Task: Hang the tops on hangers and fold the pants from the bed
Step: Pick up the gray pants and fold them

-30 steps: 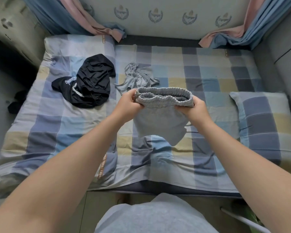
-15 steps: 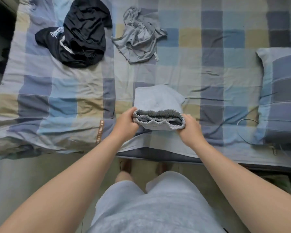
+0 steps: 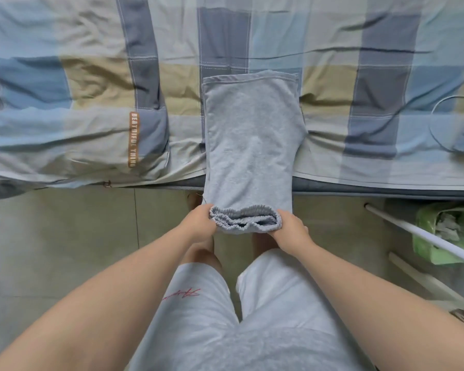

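Grey pants (image 3: 249,137), folded lengthwise, lie stretched from the bed's checked sheet (image 3: 91,84) over its front edge toward me. The elastic waistband hangs off the bed above the floor. My left hand (image 3: 198,223) grips the waistband's left end and my right hand (image 3: 289,227) grips its right end. The leg hems lie flat on the sheet at the far end. No tops or hangers are in view.
The bed's front edge (image 3: 386,190) runs across the middle of the frame, with tiled floor (image 3: 65,236) below it. A white rod (image 3: 423,234) and a green plastic bag (image 3: 445,231) stand at the right. A thin cable loop (image 3: 439,127) lies on the sheet.
Both hands pulled the waistband back toward me past the bed's edge, stretching the pants out long. My view tilted further down; the black and grey tops left the frame.
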### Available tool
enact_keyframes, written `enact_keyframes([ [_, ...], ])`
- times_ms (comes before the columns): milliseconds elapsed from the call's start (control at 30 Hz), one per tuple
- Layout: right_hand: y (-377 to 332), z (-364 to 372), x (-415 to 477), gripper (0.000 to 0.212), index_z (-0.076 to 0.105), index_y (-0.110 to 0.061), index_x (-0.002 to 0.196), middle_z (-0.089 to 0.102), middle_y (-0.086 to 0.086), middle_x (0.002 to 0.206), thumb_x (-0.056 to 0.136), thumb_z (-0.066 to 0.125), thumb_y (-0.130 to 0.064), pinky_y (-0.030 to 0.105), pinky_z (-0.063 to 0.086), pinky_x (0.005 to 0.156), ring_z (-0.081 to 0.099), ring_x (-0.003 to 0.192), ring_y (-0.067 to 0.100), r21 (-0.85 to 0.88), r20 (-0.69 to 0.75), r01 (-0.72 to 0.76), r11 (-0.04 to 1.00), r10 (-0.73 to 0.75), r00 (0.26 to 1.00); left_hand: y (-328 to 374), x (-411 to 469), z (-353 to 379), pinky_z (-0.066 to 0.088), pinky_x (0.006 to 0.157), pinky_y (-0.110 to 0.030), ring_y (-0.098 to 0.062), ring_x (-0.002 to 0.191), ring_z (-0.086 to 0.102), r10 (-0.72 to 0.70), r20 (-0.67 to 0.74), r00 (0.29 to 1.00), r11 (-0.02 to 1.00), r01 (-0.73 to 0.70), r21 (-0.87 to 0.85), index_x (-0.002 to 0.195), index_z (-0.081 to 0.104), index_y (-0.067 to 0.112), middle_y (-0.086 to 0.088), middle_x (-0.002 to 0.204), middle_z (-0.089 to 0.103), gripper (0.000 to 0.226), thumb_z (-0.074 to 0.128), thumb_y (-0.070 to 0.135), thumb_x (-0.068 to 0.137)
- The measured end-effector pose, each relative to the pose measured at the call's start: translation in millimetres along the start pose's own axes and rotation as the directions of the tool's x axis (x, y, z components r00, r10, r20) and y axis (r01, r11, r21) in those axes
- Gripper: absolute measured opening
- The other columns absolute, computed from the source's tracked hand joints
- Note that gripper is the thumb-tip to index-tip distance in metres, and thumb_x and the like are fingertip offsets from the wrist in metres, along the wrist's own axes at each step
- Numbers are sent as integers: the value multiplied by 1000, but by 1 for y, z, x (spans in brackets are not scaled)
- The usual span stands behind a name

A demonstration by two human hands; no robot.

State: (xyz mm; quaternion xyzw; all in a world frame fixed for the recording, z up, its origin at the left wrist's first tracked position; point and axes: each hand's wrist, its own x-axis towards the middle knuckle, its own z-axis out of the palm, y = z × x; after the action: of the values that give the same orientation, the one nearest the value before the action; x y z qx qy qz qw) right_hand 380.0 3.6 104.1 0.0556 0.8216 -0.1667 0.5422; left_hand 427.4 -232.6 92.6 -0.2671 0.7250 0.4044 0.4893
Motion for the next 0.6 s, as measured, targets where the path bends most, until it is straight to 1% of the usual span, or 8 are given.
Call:
enact_keyframes([
  [133, 11, 12, 6, 24, 66, -27, 111, 71, -2, 113, 87, 68, -30, 44, 48, 98, 62, 111, 27, 72, 92, -27, 997, 20, 996, -13, 8, 5, 37, 49, -18, -12, 63, 43, -50, 79, 996, 998, 53, -40, 61, 51, 20, 17, 50, 52, 30, 54, -6, 76],
  [167, 11, 11, 10, 25, 67, -26, 110, 72, -1, 111, 86, 70, -28, 42, 49, 96, 63, 109, 26, 106, 82, -28, 994, 20, 996, -13, 11, 2, 39, 51, -16, -12, 67, 46, -51, 81, 995, 996, 57, -66, 63, 55, 21, 19, 52, 55, 30, 54, -7, 76],
  [233, 7, 2, 22, 21, 69, -23, 105, 72, 1, 105, 84, 72, -24, 35, 52, 85, 66, 103, 24, 172, 54, -16, 985, 7, 999, -7, 19, -7, 50, 69, -22, -11, 80, 55, -41, 61, 997, 988, 50, -144, 82, 68, 19, 12, 78, 69, 23, 59, 1, 71],
  [267, 2, -4, 30, 19, 69, -22, 103, 73, 2, 102, 84, 72, -22, 33, 52, 80, 67, 100, 24, 195, 41, -4, 981, -4, 999, -3, 26, -14, 53, 77, -26, -9, 84, 59, -22, 45, 999, 987, 29, -160, 93, 70, 18, 6, 91, 72, 31, 58, 11, 66],
  [333, -8, -22, 50, 19, 70, -16, 102, 73, 7, 98, 84, 71, -21, 35, 51, 78, 67, 98, 27, 230, 0, 21, 973, -21, 1000, 12, 40, -32, 55, 82, -30, -9, 87, 64, 17, 0, 1000, 993, -16, -120, 102, 70, 20, 2, 101, 73, 46, 52, 23, 60],
  [433, -27, -57, 81, 24, 69, -12, 103, 73, 9, 98, 86, 73, -28, 41, 54, 82, 67, 97, 26, 308, -58, 46, 950, -29, 998, 39, 70, -57, 54, 94, -39, -25, 107, 66, 60, -72, 996, 993, -67, -100, 114, 67, 11, -9, 112, 72, 39, 56, 10, 77],
  [500, -39, -82, 102, 23, 69, -16, 103, 72, 3, 98, 87, 74, -32, 38, 53, 80, 66, 97, 21, 376, -95, 77, 923, -44, 994, 55, 93, -71, 53, 97, -43, -29, 109, 64, 76, -134, 988, 990, -91, -109, 117, 65, 9, -11, 114, 71, 34, 55, 1, 86],
  [600, -54, -118, 137, 17, 67, -20, 95, 70, -1, 93, 88, 75, -33, 36, 50, 77, 65, 92, 19, 416, -194, 137, 899, -59, 979, 81, 123, -90, 53, 82, -35, -24, 98, 62, 97, -230, 968, 982, -131, -136, 111, 61, 14, -5, 103, 68, 24, 56, 6, 89],
])
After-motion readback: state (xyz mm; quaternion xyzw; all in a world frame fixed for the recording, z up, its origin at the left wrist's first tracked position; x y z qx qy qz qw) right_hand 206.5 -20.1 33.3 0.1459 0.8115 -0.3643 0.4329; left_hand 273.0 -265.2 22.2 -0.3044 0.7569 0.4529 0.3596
